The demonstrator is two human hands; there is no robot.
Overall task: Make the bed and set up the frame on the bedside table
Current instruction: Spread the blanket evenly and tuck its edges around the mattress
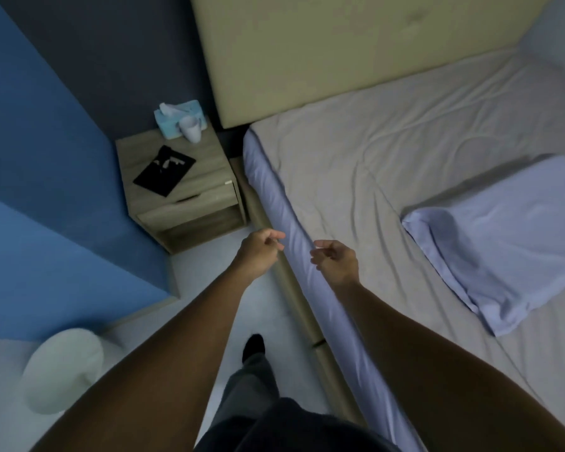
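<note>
The person stood beside the bed (388, 164), with both bare arms stretched forward over its near edge. The left hand (260, 251) was above the floor, just beside the edge of the mattress. Its fingers were curled loosely inward, and it held nothing. The right hand (335, 261) was over the edge of the mattress, close to the lilac sheet (274, 197) that covered the side. Its fingers were also half curled and it was empty; whether the fingertips touched the sheet I could not tell. The two hands were near each other but apart.

The top of the bed was covered with a grey sheet, which had many wrinkles. A lilac pillow (503, 236) lay flat on the bed, to the right of the hands, well apart from the beige headboard (340, 53).

The bedside table (183, 203) stood to the left of the bed, in the corner by the blue wall. The black frame (165, 171) lay flat on its top. Behind the frame stood a blue tissue box (172, 117) and, just beside it, a white cup (191, 128). On the floor at lower left lay a white pillow (62, 370), which was blurred.
</note>
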